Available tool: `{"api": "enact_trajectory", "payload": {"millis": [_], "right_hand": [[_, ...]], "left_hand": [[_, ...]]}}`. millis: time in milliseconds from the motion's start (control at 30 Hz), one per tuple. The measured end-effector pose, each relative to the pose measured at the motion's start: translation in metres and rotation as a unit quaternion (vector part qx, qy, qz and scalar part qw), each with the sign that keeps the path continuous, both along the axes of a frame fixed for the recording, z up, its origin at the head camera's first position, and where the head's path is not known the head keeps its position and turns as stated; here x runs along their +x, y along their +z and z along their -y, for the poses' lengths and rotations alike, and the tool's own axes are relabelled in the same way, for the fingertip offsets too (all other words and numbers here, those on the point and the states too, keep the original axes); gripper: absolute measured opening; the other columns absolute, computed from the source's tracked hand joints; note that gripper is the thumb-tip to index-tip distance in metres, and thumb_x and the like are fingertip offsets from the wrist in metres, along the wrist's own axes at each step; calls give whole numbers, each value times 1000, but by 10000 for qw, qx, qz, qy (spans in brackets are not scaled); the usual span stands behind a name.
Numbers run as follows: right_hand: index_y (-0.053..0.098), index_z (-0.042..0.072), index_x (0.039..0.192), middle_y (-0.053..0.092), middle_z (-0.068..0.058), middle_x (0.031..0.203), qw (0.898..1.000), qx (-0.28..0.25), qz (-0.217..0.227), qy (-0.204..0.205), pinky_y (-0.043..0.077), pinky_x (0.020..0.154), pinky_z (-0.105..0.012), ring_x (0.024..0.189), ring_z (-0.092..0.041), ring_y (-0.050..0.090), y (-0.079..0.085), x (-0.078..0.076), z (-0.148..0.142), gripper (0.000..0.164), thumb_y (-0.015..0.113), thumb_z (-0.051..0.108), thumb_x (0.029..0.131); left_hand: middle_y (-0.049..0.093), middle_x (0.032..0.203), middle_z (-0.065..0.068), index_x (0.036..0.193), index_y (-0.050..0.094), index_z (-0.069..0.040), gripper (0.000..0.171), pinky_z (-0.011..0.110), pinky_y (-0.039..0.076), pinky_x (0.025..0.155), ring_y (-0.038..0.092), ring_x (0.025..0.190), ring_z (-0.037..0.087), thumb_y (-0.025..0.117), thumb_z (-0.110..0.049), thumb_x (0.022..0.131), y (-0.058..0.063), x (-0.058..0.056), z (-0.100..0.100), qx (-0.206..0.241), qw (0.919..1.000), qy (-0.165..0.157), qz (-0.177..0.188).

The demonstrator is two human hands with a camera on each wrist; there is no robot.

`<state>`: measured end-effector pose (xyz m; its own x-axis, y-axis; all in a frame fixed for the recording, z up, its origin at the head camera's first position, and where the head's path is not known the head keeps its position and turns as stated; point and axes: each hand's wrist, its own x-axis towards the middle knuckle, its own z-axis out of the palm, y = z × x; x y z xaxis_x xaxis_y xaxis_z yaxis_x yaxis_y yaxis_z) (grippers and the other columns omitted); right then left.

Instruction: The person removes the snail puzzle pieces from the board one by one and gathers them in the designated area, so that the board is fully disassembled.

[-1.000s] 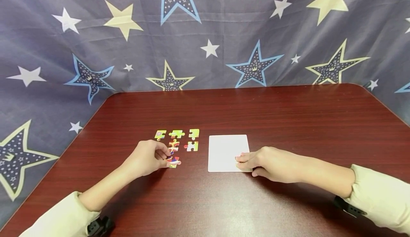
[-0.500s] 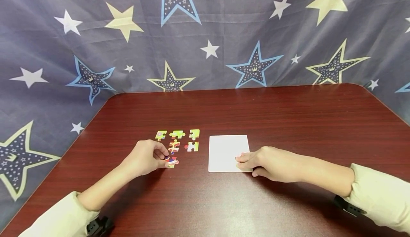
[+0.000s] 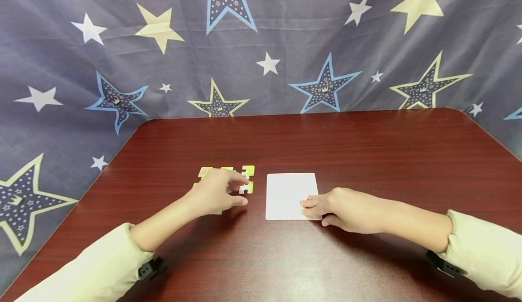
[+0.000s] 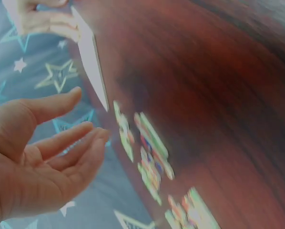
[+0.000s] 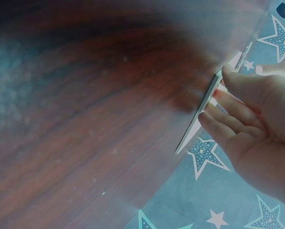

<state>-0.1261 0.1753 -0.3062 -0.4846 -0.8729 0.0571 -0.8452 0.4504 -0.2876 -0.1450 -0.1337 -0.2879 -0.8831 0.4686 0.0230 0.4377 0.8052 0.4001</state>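
My left hand (image 3: 216, 192) hovers over several jigsaw pieces, its thumb and fingers spread apart with nothing between them. Most of the pieces lie hidden under it in the head view. At the right of the group, a corner jigsaw piece (image 3: 248, 170) and an edge jigsaw piece (image 3: 246, 187) stay visible near its fingertips. The left wrist view shows colourful pieces (image 4: 150, 143) flat on the table beyond the fingers. My right hand (image 3: 340, 209) rests its extended fingers on the lower right corner of a thin white square board (image 3: 287, 195), thumb beside the edge.
The pieces and the board lie on a dark red wooden table (image 3: 367, 152), with a narrow gap between them. Behind the table hangs a grey curtain (image 3: 281, 30) printed with stars. A dark wrist device (image 3: 151, 268) sits at the left sleeve.
My left hand has let go of the red and blue piece at the lower row and moved right, fingers opening. My right hand and the white board have stayed in place.
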Motion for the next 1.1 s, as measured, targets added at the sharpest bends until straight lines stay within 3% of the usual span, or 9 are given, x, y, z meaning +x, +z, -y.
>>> {"api": "enact_trajectory", "payload": {"millis": [200, 367, 633, 1100], "right_hand": [[67, 12, 122, 63, -10, 130, 10000, -8, -7, -9, 52, 94, -38, 121, -27, 61, 0, -1, -1, 40, 69, 1, 84], [67, 12, 122, 63, -10, 130, 10000, 3, 12, -21, 53, 94, -37, 121, -27, 61, 1, 0, -1, 40, 69, 2, 84], [66, 13, 123, 63, -8, 131, 9999, -16, 86, -51, 51, 96, -37, 122, -24, 60, 0, 0, -1, 42, 70, 1, 83], [64, 15, 127, 60, -3, 136, 9993, 250, 215, -178, 52, 95, -37, 124, -21, 59, 7, 2, -4, 45, 71, 6, 84]], "left_hand": [[73, 106, 7, 115, 67, -4, 39, 31, 55, 82, 68, 94, 19, 77, -15, 79, -7, -2, -28, 192, 9968, -778, -78], [73, 108, 8, 113, 68, -3, 37, 28, 54, 82, 68, 96, 19, 76, -16, 80, -11, -3, -53, 146, 9934, -1140, -32], [70, 114, 7, 114, 66, -2, 37, 33, 50, 96, 62, 111, 20, 74, -14, 80, -19, -1, -76, -1, 9895, -1439, -137], [70, 115, 8, 112, 67, -2, 36, 33, 50, 95, 61, 111, 20, 76, -12, 79, -21, -3, -81, -105, 9886, -1499, 35]]}}
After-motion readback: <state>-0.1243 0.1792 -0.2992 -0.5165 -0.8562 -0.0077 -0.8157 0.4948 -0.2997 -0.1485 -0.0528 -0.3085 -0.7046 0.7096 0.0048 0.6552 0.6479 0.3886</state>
